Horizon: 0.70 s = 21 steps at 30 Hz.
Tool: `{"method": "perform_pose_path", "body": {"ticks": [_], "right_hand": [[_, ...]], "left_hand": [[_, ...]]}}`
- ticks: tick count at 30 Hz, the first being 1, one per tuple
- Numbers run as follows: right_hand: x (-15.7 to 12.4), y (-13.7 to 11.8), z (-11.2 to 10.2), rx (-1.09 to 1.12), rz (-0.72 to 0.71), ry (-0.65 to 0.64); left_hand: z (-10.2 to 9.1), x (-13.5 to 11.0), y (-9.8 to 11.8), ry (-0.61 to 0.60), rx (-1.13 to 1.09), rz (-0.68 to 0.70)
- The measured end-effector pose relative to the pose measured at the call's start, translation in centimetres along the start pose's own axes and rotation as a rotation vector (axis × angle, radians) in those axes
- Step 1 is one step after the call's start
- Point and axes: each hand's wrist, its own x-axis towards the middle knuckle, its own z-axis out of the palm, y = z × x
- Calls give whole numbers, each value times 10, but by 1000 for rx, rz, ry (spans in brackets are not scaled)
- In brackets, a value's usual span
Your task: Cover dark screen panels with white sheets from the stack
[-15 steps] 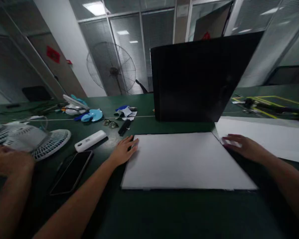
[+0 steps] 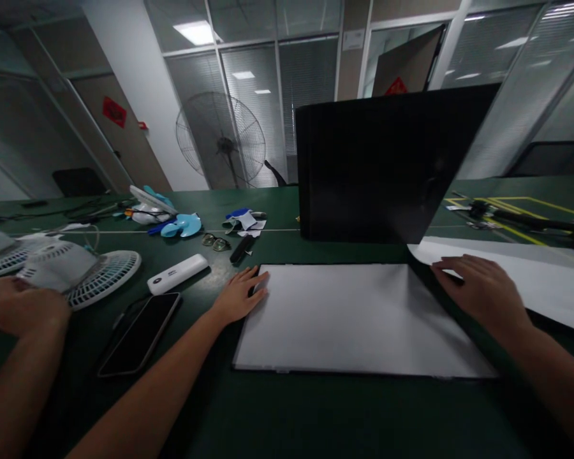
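A flat white panel [image 2: 335,319] with a thin dark border lies on the green table in front of me. My left hand [image 2: 242,294] rests at its upper left edge, fingers stretched out over the rim. Past the panel's right side, my right hand [image 2: 483,290] has its thumb and fingers closed on the near left edge of a thin white sheet [image 2: 545,271]. That edge is raised off the table, and the sheet's left corner curls up. Part of the sheet is hidden behind the hand.
A black screen-like panel [image 2: 387,172] stands upright behind. Left are a phone [image 2: 141,335], a white power bank [image 2: 178,273], glasses [image 2: 215,241] and a white fan [image 2: 105,277]. Another person's hand [image 2: 26,306] is by the fan. A black stand with yellow tape [image 2: 521,217] lies far right.
My right hand has shifted slightly right and now lifts the sheet's edge, whose corner has curled up. A shadow falls on the panel's right part. My left hand stays put; the view has tilted slightly.
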Motion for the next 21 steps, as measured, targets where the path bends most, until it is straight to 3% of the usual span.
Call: {"method": "perform_pose_path", "body": {"ticks": [3,7,13,17,21], "right_hand": [[7,-40,-18,84,-108,-29],[9,-62,-19,59,-16,-268],[-10,-12,17,-31,153,-544],[-15,13,33,63,53,-528],[-10,17,33,60,-4,-477]], "left_hand": [[-2,-1,2,-3,-7,-8],[-3,-1,4,-11,-13,-9],[1,0,0,3,-6,2],[1,0,-1,13,-12,6],[1,0,0,7,-13,-4]]}}
